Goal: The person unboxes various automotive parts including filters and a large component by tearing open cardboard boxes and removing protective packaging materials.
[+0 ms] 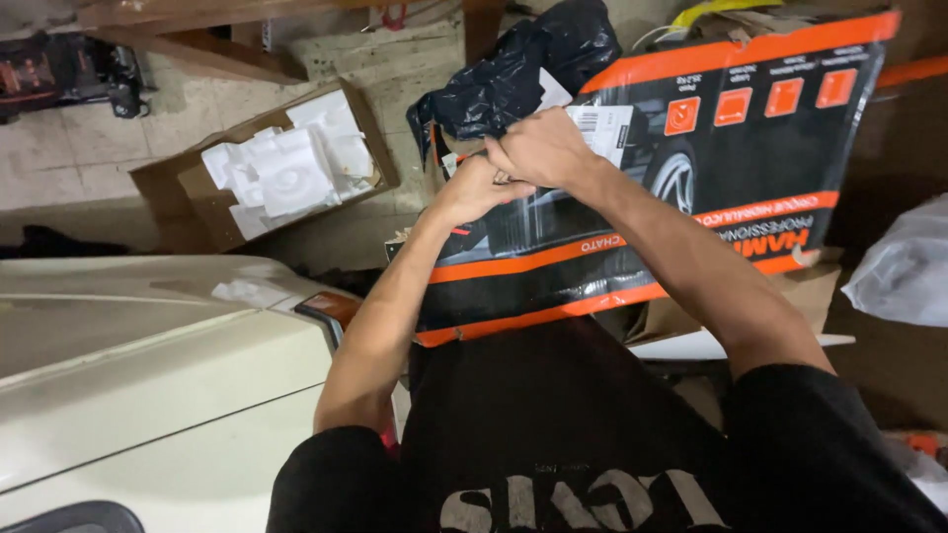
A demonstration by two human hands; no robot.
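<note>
A large black cardboard box with orange bands and a wheel picture lies on its side in front of me. Both my hands meet at its left end. My left hand is curled against the box's edge beside a white label. My right hand is closed just above it, fingers bent onto the same edge near a black plastic bag. Whether something small is pinched between the fingers is hidden.
A cream car body fills the lower left, with an orange lamp at its corner. An open cardboard carton with white foam pieces lies on the floor beyond. A white plastic bag sits at the right.
</note>
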